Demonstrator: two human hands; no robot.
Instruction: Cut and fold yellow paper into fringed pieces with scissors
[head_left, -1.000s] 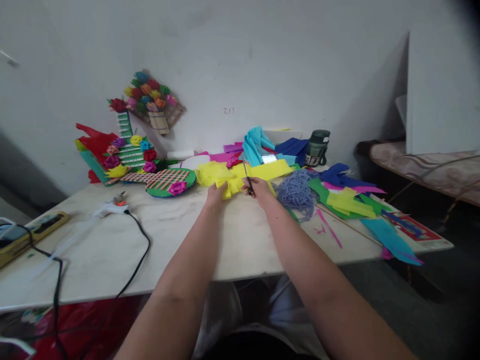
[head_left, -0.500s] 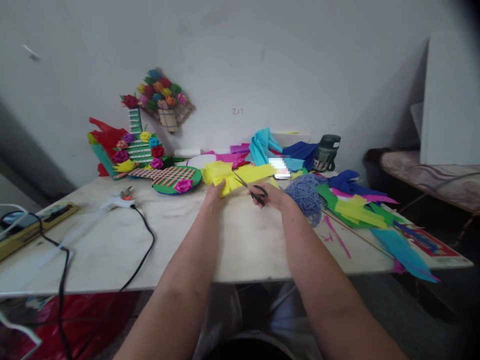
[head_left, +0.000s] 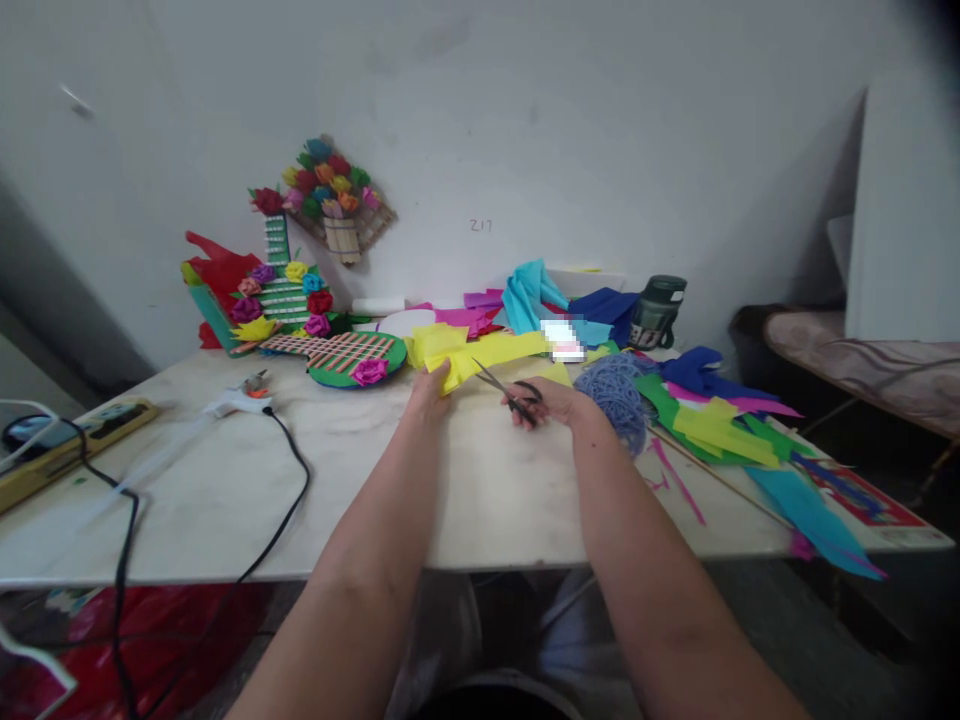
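Note:
My left hand point(head_left: 431, 388) pinches a bunched strip of yellow crepe paper point(head_left: 442, 350) over the middle of the table. A longer yellow length stretches from it to the right. In my right hand point(head_left: 551, 402) is a pair of black-handled scissors point(head_left: 523, 402), fingers through the loops. Their blades point up and left, with the tips close to the right edge of the yellow paper. Whether the blades touch the paper I cannot tell. Just right of my right hand lies a tangle of blue-grey yarn point(head_left: 615, 395).
A guitar-shaped craft point(head_left: 352, 355) with paper flowers lies at left, near a hot glue gun point(head_left: 240, 397) and a power strip point(head_left: 120, 428). At the back right stands a dark bottle point(head_left: 658, 312). Crepe paper scraps point(head_left: 720, 430) and a thin stick point(head_left: 724, 475) cover the right side.
My right hand has drawn the scissors slightly right and down, away from the yellow paper. My left hand keeps its hold in nearly the same place.

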